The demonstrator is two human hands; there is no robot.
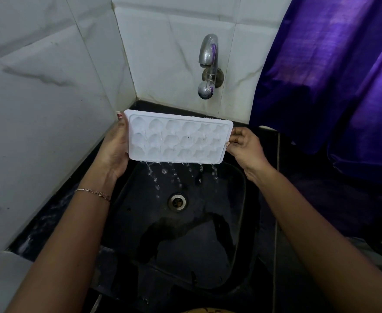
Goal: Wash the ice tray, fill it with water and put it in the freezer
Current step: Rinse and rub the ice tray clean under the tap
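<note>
A white ice tray [178,137] is held in the air above a black sink [239,222], tipped up steeply so that its moulded cavities face the camera and its long lower edge points down at the basin. Water spills off that lower edge in several thin streams and loose drops [162,171], falling toward the metal drain [177,201] near the middle of the sink.

The left hand [115,147] grips the tray's left short end, the palm behind the tray and a fingertip showing at its top left corner. A thin chain bracelet [92,192] sits on that wrist. The right hand [245,147] pinches the tray's right short end, fingers closed on the rim. Both forearms reach in from the near edge of the view.

On the far wall, above and a little right of the tray, a chrome tap [208,54] juts from white marble-patterned tiles [167,41]; its knob [205,90] hangs below the spout (no stream shows at the spout itself). More of the same tiling runs along the left wall. A dark tabletop [50,213] rims the sink, wet and glossy on the left. A purple curtain [334,71] hangs at the right, reaching down past the sink's far right corner.
</note>
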